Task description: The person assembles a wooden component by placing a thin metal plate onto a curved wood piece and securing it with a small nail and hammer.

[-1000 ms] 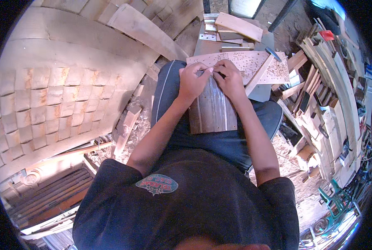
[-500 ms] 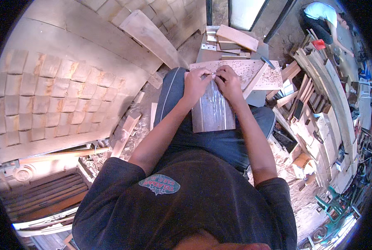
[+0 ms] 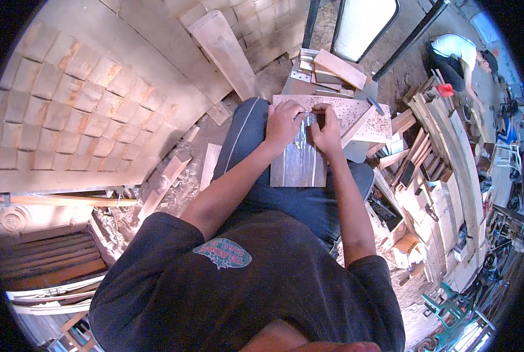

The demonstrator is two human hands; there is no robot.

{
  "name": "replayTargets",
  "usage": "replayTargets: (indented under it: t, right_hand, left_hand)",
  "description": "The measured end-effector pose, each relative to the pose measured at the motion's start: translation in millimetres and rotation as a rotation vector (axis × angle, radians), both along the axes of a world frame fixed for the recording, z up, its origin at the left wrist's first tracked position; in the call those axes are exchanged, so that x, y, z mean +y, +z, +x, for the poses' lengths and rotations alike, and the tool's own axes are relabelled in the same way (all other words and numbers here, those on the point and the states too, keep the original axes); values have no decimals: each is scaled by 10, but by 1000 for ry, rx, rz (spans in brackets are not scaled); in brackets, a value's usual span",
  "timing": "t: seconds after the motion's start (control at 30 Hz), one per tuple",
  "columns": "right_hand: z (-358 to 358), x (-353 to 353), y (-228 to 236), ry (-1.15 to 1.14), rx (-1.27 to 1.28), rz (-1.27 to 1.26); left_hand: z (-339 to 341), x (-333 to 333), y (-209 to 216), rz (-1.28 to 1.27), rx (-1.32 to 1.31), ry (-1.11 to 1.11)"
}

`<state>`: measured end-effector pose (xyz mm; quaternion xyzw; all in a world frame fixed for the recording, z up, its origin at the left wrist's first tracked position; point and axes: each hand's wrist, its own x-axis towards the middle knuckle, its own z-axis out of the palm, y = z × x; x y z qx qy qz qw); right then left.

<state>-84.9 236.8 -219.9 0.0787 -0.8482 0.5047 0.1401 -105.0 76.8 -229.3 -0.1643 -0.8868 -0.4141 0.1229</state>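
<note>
A grey-brown wooden board [image 3: 298, 171] lies across my lap, with a shiny strip like clear plastic running down its middle. Over its far left corner my left hand [image 3: 285, 124] is closed, fingers curled and bent toward the strip. My right hand [image 3: 326, 130] is closed at the far right, its thumb and forefinger pinched near the strip's far end. Whatever the fingertips hold is too small to make out. Just beyond them is a pale pinkish board [image 3: 364, 117] scattered with small dark specks. A hammer [image 3: 357, 127] with a light wooden handle rests on it.
Wood offcuts [image 3: 339, 67] are piled beyond the speckled board. On the left stands a large panel of woven-looking wooden squares [image 3: 77, 111]. Stacked planks and scraps [image 3: 444, 193] fill the right side. Farther off, another person [image 3: 455, 56] bends down at the upper right.
My fingertips have drawn apart, where earlier they met over the board's far edge. Both hands now sit lower and slightly nearer to me. The whole view has turned a little.
</note>
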Motion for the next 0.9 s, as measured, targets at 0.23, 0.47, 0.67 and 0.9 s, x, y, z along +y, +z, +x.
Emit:
replayTargets:
  t: [0.23, 0.47, 0.67, 0.9]
  right_hand:
    - [32, 30, 79, 23, 10, -29]
    - [579, 750, -8, -816, -302, 244]
    - [683, 616, -484, -778, -595, 294]
    - [485, 866, -1126, -825, -642, 244]
  left_hand:
    - [16, 15, 12, -54, 100, 10]
    - [6, -19, 32, -25, 41, -6]
    - [15, -45, 41, 35, 34, 12]
    - [-23, 71, 55, 20, 91, -45]
